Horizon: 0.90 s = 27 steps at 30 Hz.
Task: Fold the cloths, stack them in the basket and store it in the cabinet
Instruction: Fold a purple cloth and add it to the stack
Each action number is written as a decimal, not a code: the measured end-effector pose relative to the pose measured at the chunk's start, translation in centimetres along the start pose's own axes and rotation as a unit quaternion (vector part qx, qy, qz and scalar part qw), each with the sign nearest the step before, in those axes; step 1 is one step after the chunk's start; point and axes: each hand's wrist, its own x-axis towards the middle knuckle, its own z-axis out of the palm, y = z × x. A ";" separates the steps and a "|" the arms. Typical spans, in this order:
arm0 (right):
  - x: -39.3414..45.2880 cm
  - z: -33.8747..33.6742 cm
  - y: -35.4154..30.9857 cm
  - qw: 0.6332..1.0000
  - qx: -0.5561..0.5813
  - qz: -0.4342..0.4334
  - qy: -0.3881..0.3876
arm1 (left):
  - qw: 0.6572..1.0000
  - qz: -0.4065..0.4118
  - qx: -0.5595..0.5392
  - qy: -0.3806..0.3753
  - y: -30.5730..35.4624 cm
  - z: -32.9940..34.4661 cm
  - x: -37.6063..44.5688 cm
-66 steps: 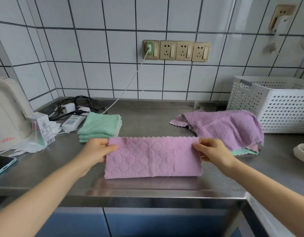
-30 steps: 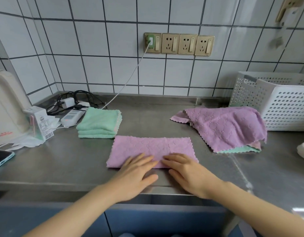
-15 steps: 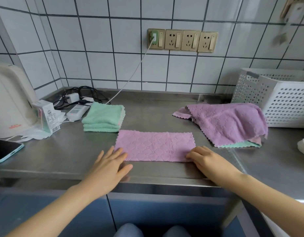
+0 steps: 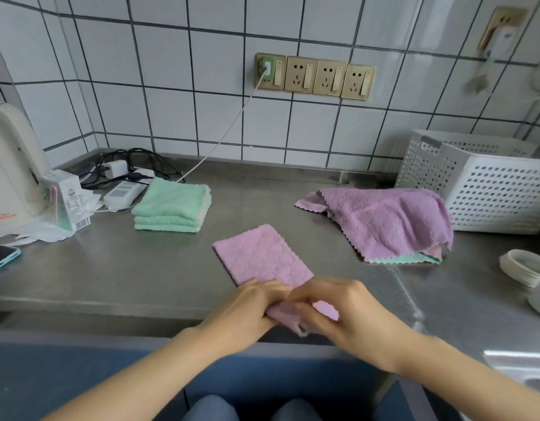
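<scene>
Low in the middle of the frame, the left hand (image 4: pixel 247 311) and right hand (image 4: pixel 344 314) meet at the tabletop's (image 4: pixel 141 268) front edge, both pinching the near end of the folded purple cloth (image 4: pixel 262 256), which stretches away toward the centre. A stack of folded green cloths (image 4: pixel 171 205) sits left of centre. At right, unfolded cloths (image 4: pixel 390 220) lie heaped just in front of the white basket (image 4: pixel 490 189)
</scene>
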 end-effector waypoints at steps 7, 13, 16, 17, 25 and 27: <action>-1.0 0.0 8.6 0.988 -0.115 0.102 -0.010 | 0.999 -0.046 -0.004 0.011 -3.9 -2.5 -2.7; 1.2 3.1 7.6 0.998 -0.046 0.017 -0.037 | 0.989 -0.089 -0.110 0.029 -4.1 -4.2 -4.0; 2.1 4.3 6.5 0.997 -0.034 -0.037 -0.055 | 0.981 -0.116 -0.142 0.061 -3.4 -4.7 -4.1; 2.2 4.6 6.4 0.997 -0.034 -0.048 -0.051 | 0.984 -0.103 -0.123 0.081 -3.4 -4.6 -4.0; 2.7 4.0 6.7 0.999 0.014 0.005 -0.034 | 0.991 -0.101 -0.088 0.028 -4.9 -5.9 -4.9; 2.7 3.6 6.5 0.996 0.054 0.047 -0.046 | 0.987 -0.112 -0.099 0.062 -5.7 -5.9 -5.0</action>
